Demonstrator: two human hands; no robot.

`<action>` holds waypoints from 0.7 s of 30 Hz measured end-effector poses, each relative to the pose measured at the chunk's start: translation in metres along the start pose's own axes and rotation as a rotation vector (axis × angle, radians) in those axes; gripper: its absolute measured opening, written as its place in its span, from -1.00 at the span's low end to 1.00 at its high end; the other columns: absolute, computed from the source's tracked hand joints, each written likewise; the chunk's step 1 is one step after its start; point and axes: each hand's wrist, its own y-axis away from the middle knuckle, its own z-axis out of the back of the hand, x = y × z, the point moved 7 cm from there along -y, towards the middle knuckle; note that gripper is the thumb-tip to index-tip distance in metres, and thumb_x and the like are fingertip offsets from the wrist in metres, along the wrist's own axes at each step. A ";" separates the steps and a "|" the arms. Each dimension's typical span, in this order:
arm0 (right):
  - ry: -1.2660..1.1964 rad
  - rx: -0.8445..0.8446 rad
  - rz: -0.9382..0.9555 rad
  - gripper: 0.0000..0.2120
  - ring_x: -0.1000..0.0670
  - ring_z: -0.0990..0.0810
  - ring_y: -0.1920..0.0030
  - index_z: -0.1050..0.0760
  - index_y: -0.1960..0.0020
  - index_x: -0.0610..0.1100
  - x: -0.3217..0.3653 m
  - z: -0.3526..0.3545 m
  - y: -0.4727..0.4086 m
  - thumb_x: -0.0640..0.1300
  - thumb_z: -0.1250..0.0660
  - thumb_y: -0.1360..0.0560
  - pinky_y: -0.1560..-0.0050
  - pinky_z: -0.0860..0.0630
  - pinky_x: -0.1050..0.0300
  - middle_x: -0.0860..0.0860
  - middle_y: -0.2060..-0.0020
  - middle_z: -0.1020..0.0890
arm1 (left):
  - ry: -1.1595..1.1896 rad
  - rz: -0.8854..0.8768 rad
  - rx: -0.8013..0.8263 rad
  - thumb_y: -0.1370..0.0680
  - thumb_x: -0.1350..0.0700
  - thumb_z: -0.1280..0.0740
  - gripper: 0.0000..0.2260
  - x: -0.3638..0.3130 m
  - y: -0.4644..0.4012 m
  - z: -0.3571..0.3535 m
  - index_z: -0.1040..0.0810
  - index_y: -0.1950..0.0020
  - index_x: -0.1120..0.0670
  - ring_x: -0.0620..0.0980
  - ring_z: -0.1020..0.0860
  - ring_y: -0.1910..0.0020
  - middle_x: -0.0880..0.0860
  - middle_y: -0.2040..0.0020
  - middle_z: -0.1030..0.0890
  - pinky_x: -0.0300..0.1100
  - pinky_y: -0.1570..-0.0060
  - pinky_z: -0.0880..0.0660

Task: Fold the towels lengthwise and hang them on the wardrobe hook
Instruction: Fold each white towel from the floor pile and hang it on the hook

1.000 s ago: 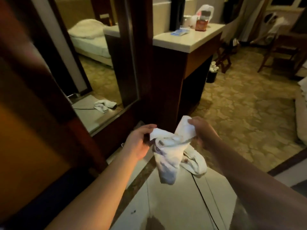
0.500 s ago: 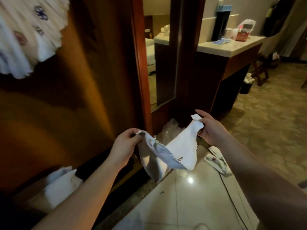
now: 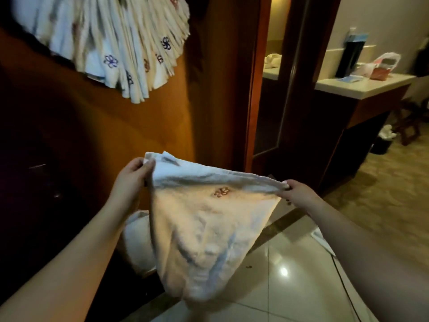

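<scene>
Room: dim hotel-like room, glossy pale floor tiles underfoot and patterned carpet further right.
Left hand: raised in front of the wardrobe panel, fingers curled, pinching the upper left corner of the towel between thumb and fingers.
Right hand: out to the right at slightly lower height, pinching the towel's other upper corner; the fingertips are mostly hidden by the cloth.
Towel: white, stretched by its top edge between the two hands, the rest hanging down in a loose sag to a rounded bottom above the tiles; a small reddish embroidered flower sits near the top edge.
Below the towel: a white bundle of cloth on the floor behind it, close to the wardrobe base, partly covered by the left forearm.
Wardrobe: brown wooden panel straight ahead.
Hung towels: a dense fan of folded white towels at upper left, against the panel, several with blue or reddish flower marks; the hook itself is not visible.
Mirror: tall, wood-framed, right of the panel.
Counter: light-topped, far right, with a dark upright appliance and a plastic bag on it.
Bin: dark, beside the counter, white stuff in it.
</scene>
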 end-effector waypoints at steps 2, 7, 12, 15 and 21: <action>0.139 -0.004 0.052 -0.68 -0.04 -0.56 -0.02 -0.56 -0.17 -0.07 0.015 -0.001 0.003 0.06 -0.47 -0.51 0.08 -0.42 0.09 0.00 -0.04 -0.58 | 0.036 -0.023 -0.028 -0.46 -0.15 -0.42 -0.78 -0.007 0.005 0.020 -0.61 0.12 -0.01 0.05 -0.59 0.10 0.06 0.14 -0.66 -0.03 0.09 -0.46; 0.144 0.084 0.239 -0.79 -0.04 -0.56 0.02 -0.54 -0.04 -0.05 0.054 -0.016 0.019 -0.04 -0.41 -0.43 0.10 -0.48 0.07 -0.02 -0.03 -0.57 | 0.086 -0.030 -0.065 -0.59 0.00 -0.35 -0.85 -0.018 0.014 0.049 -0.67 -0.02 0.04 0.03 -0.66 0.06 0.08 0.03 -0.72 -0.09 0.08 -0.55; -0.072 0.117 0.214 -0.74 -0.10 -0.60 0.16 -0.48 -0.04 0.03 0.074 -0.027 0.033 -0.05 -0.34 -0.35 0.22 -0.51 0.02 -0.11 0.12 -0.61 | 0.182 -0.040 -0.174 -0.61 0.10 -0.33 -0.85 -0.030 0.022 0.077 -0.64 -0.09 0.12 0.05 -0.65 0.05 0.13 0.01 -0.70 -0.11 0.03 -0.54; -0.073 0.101 0.242 -0.76 -0.02 -0.67 0.11 -0.47 -0.05 0.16 0.082 -0.023 0.036 0.00 -0.43 -0.42 0.19 -0.59 0.08 0.00 0.09 -0.65 | 0.238 -0.047 -0.232 -0.61 0.11 -0.35 -0.84 -0.036 0.027 0.093 -0.65 -0.10 0.14 0.01 -0.65 0.07 0.12 0.01 -0.69 -0.14 0.02 -0.55; 0.244 0.141 0.322 -0.80 0.07 -0.64 0.18 -0.57 0.07 0.09 0.107 -0.023 0.052 0.21 -0.38 -0.50 0.29 -0.48 0.21 0.07 0.16 -0.65 | 0.331 0.048 -0.365 -0.60 0.14 -0.35 -0.83 -0.031 0.032 0.117 -0.64 -0.11 0.19 0.02 -0.71 0.16 0.19 -0.02 -0.71 -0.14 0.16 -0.63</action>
